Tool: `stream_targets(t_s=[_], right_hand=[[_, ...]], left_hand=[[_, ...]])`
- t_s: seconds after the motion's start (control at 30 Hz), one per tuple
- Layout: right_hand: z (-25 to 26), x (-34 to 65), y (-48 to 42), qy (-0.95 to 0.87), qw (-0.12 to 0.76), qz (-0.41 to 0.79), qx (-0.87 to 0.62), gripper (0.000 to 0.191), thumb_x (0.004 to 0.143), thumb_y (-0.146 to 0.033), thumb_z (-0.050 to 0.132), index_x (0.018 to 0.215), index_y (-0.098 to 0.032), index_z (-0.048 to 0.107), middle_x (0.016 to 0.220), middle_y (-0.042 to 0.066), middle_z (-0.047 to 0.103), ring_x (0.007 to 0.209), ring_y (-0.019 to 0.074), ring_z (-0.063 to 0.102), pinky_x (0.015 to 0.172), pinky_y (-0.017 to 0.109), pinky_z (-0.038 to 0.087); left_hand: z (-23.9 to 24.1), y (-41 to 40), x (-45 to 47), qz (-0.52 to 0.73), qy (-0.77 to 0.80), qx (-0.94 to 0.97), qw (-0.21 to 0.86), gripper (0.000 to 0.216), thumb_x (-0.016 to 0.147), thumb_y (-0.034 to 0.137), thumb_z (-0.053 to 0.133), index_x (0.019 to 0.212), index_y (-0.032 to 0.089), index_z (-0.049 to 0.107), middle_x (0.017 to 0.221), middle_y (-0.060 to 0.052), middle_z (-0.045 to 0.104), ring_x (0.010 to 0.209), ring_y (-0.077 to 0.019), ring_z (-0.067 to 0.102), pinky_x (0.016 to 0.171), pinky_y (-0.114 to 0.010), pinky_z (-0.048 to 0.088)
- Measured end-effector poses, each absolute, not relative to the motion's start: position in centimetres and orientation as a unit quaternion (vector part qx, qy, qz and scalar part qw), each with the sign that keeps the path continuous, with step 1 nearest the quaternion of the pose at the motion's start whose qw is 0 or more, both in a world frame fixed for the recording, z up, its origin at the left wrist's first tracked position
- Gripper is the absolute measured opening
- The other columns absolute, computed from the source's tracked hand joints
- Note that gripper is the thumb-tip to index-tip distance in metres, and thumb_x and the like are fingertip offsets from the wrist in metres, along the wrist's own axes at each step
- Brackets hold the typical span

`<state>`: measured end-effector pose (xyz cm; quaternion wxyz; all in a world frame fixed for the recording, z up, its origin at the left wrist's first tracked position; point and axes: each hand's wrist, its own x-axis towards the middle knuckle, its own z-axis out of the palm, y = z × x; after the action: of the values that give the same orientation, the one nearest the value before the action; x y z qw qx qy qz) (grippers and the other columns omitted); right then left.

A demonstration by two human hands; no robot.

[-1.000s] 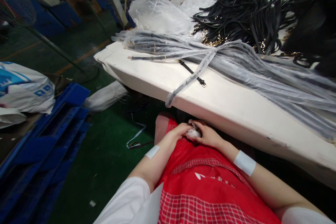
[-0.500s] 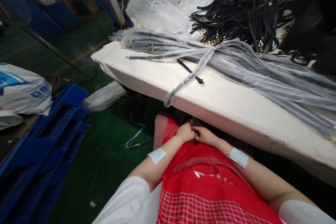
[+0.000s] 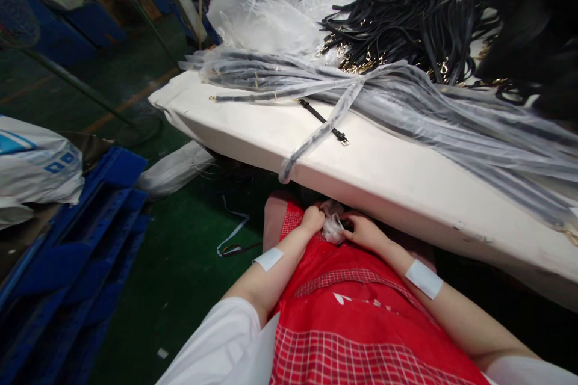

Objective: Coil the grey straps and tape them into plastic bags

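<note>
Both my hands rest on my lap over a red apron [image 3: 356, 313], just under the front edge of a white table [image 3: 397, 174]. My left hand [image 3: 313, 219] is curled into a fist beside a small crumpled wad of clear plastic [image 3: 333, 227]. My right hand [image 3: 363, 231] has its fingers closed on the other side of the same wad. Each forearm carries a white patch.
On the table lie a bundle of straps in clear plastic sleeves [image 3: 406, 102], one bare black strap with a buckle [image 3: 324, 121], a heap of black straps [image 3: 406, 18] and clear bags [image 3: 262, 15]. Blue pallets [image 3: 72, 252] and a white sack [image 3: 36, 162] stand on the green floor at left.
My hands, pressed together half a second ago, have drawn slightly apart, and the crumpled plastic wad shows between them again. The view has shifted a little.
</note>
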<state>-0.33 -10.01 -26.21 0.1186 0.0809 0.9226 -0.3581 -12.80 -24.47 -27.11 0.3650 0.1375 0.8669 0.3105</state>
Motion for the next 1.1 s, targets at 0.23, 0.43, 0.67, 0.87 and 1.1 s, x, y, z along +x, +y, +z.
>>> stream_targets(t_s=[0.23, 0.43, 0.67, 0.87, 1.1], right_hand=[[-25.1, 0.6, -10.0, 0.929, 0.160, -0.329, 0.057, 0.034, 0.088, -0.041, 0.068, 0.112, -0.016, 0.066, 0.112, 0.008, 0.068, 0.100, 0.0227, 0.065, 0.091, 0.044, 0.051], [-26.7, 0.3, -10.3, 0.907, 0.215, -0.361, 0.024, 0.021, 0.093, -0.034, 0.064, 0.101, -0.015, 0.066, 0.100, 0.004, 0.069, 0.089, 0.0187, 0.066, 0.084, 0.040, 0.054], [-27.0, -0.2, -10.6, 0.883, 0.218, -0.415, 0.030, 0.020, 0.093, -0.033, 0.064, 0.101, -0.014, 0.066, 0.100, 0.004, 0.068, 0.088, 0.0184, 0.066, 0.080, 0.038, 0.056], [-25.7, 0.3, -7.0, 0.888, 0.177, -0.401, 0.141, 0.025, 0.096, -0.035, 0.060, 0.110, -0.014, 0.063, 0.103, 0.004, 0.067, 0.084, 0.0178, 0.066, 0.073, 0.034, 0.057], [-25.7, 2.0, -5.6, 0.899, 0.151, -0.346, 0.222, 0.025, 0.089, -0.041, 0.067, 0.086, -0.016, 0.065, 0.082, 0.001, 0.066, 0.068, 0.0137, 0.060, 0.066, 0.030, 0.052]], left_hand=[[-28.1, -23.3, -13.3, 0.286, 0.884, 0.128, 0.346, 0.030, 0.093, 0.035, 0.061, 0.119, 0.018, 0.061, 0.122, -0.009, 0.061, 0.108, -0.0226, 0.061, 0.090, -0.041, 0.054], [-27.6, -24.7, -13.3, 0.312, 0.884, 0.139, 0.318, 0.036, 0.093, 0.034, 0.061, 0.126, 0.018, 0.057, 0.129, -0.011, 0.057, 0.113, -0.0249, 0.059, 0.094, -0.045, 0.052], [-27.8, -25.0, -12.8, 0.343, 0.841, 0.181, 0.377, 0.032, 0.094, 0.035, 0.060, 0.118, 0.015, 0.060, 0.117, -0.008, 0.063, 0.100, -0.0215, 0.063, 0.086, -0.042, 0.056], [-28.8, -24.6, -12.8, 0.364, 0.875, 0.085, 0.309, 0.031, 0.094, 0.034, 0.060, 0.118, 0.016, 0.060, 0.118, -0.009, 0.062, 0.103, -0.0216, 0.063, 0.087, -0.042, 0.055], [-29.2, -26.0, -14.5, 0.414, 0.884, 0.006, 0.217, 0.034, 0.095, 0.035, 0.059, 0.122, 0.016, 0.058, 0.120, -0.010, 0.061, 0.102, -0.0218, 0.063, 0.087, -0.043, 0.055]])
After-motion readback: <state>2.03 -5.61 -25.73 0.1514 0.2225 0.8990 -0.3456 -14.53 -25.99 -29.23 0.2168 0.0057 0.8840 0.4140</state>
